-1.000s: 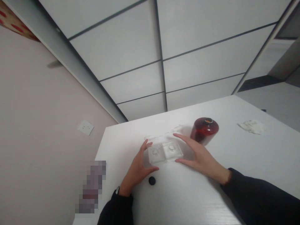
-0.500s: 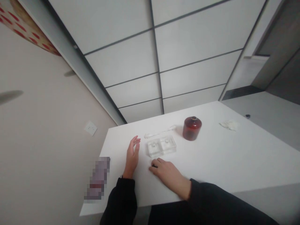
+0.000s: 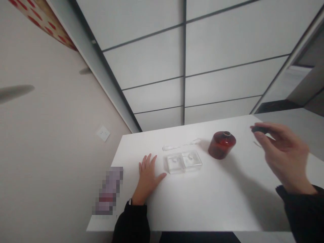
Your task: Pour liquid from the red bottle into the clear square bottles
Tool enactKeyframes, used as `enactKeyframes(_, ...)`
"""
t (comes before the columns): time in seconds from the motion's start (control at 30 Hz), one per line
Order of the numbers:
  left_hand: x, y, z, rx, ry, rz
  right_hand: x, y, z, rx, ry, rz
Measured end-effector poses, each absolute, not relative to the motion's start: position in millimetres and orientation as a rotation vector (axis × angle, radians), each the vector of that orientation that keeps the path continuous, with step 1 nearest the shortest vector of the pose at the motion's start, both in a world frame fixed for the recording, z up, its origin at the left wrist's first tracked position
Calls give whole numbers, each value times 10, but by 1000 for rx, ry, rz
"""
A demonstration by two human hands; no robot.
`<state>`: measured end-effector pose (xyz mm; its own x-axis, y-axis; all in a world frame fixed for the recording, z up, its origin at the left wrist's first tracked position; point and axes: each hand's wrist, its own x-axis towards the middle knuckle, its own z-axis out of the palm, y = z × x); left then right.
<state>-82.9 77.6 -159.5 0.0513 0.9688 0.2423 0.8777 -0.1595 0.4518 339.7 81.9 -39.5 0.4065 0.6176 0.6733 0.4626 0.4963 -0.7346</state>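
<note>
My left hand (image 3: 148,177) lies on the white table with its fingers spread, the thumb close to a clear two-compartment box (image 3: 184,163). Raised over the table's right side, my right hand (image 3: 285,152) pinches a small black object (image 3: 260,129), perhaps a cap, between thumb and fingers. Left of that hand stands a reddish-brown glass bottle (image 3: 221,145) with its narrow mouth uncovered. Behind the box lies a thin, clear, stick-like item (image 3: 181,145), too faint to name.
Much of a pale crumpled piece on the table is hidden by my right hand. A blurred-out purple item (image 3: 108,190) lies at the table's left edge. White panelled doors (image 3: 157,91) stand behind the table, and a wall with a socket (image 3: 103,133) is on the left.
My right hand has swung from in front of the clear box to the far right and lifted, with the black object. My left hand has turned palm down and spread. The view has shifted.
</note>
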Motion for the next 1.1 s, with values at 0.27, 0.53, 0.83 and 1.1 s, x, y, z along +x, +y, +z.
enactKeyframes(0.27,-1193,1598,-1309,2013,2346,692,3515,1040,-401,-1138,-1015,55)
enactKeyframes(0.53,-1432,2420,-832,2054,2259,807,3661,1074,-495,-1177,-941,108)
enactKeyframes(0.83,-1471,2345,-633,1996,2107,886,3506,1269,-464,-1017,-1023,342)
enactKeyframes(1.1,-1060,1857,-1048,1897,2024,970,3430,1394,-589,-976,-1205,457)
